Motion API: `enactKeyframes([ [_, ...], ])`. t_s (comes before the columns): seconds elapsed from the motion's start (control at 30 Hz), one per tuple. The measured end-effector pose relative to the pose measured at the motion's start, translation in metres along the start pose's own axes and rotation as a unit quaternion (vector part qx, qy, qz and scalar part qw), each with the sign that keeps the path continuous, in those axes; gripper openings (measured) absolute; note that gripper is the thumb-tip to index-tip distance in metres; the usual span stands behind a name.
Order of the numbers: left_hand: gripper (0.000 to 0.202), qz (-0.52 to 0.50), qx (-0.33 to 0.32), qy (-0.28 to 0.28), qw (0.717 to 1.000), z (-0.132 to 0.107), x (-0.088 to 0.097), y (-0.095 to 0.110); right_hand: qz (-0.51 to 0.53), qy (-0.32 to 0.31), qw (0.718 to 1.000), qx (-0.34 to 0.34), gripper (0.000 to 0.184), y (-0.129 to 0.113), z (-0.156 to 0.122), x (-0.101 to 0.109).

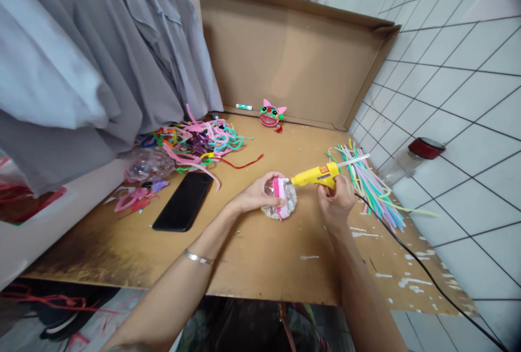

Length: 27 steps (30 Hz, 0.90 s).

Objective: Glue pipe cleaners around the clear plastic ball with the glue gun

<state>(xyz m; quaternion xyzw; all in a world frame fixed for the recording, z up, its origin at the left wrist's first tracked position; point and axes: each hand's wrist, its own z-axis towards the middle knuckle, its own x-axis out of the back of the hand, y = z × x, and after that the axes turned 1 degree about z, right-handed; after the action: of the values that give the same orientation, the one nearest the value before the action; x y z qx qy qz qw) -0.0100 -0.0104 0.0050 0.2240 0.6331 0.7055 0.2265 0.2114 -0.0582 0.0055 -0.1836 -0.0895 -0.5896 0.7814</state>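
Observation:
In the middle of the table, my left hand (260,192) grips a small round clear piece (290,203) with pink and white strips across it. What the piece is made of I cannot make out. My right hand (337,200) is wrapped round the handle of a yellow hot glue gun (315,174). Its nozzle points left and meets the upper edge of the strips, or hovers just over it. A clear glue stick (354,160) juts from the gun's back, and a black cord (402,238) trails off to the lower right.
Tangled pipe cleaners (203,138) heap up at the left, behind a black phone (183,201). Straight pipe cleaners (372,184) lie at the right, by a red-lidded jar (411,159). A pink-eared figure (271,113) and a glue tube (243,107) stand before a cardboard wall (285,59). Grey cloth (101,53) hangs at left.

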Motion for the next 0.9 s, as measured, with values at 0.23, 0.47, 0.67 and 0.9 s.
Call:
enactKeyframes([
  [0.23,0.062,0.008,-0.001,0.009,1.0,-0.0002,-0.0009,0.0014,0.001,-0.001,1.0,0.003,0.008,0.0007,0.001,0.0011],
  [0.47,0.063,0.008,0.0,0.008,1.0,-0.0011,-0.0014,0.0038,0.0,0.002,1.0,0.02,0.008,-0.0004,0.0029,0.0033],
  [0.67,0.063,0.009,0.001,0.008,1.0,-0.0007,-0.001,0.0024,-0.003,-0.004,1.0,0.012,0.007,-0.0013,0.0031,0.0037],
  [0.9,0.062,0.012,-0.006,0.009,1.0,-0.002,-0.0017,0.0024,-0.009,0.004,1.0,0.007,0.008,-0.0017,0.0039,0.0041],
])
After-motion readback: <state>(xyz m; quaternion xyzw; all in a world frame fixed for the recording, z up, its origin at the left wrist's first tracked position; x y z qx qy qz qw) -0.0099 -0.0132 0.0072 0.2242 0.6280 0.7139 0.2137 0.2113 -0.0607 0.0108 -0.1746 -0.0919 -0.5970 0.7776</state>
